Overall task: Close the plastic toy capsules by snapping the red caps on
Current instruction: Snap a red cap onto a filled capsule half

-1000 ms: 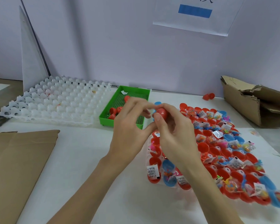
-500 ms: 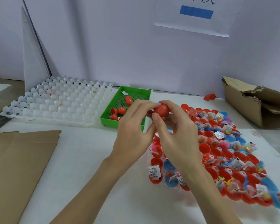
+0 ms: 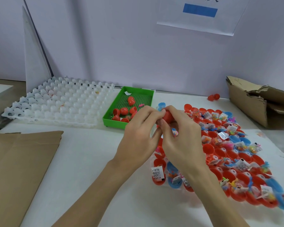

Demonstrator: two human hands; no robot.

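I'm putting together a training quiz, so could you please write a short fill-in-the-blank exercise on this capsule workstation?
1. Both hands, the left hand and the right hand, grip a capsule whose colour is ____.
2. The loose red capsule pieces lie in a small tray whose colour is ____.
3. The white cell tray lies to the ____ of the green tray.
4. The torn box at the table's right edge is made of ____.

Missing words: red; green; left; cardboard

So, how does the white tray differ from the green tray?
The white tray is larger than the green tray and lies to its left. The white tray has rows of round cups, nearly all bare; the green tray has a flat perforated floor holding loose red capsule pieces. Both rest on the table.
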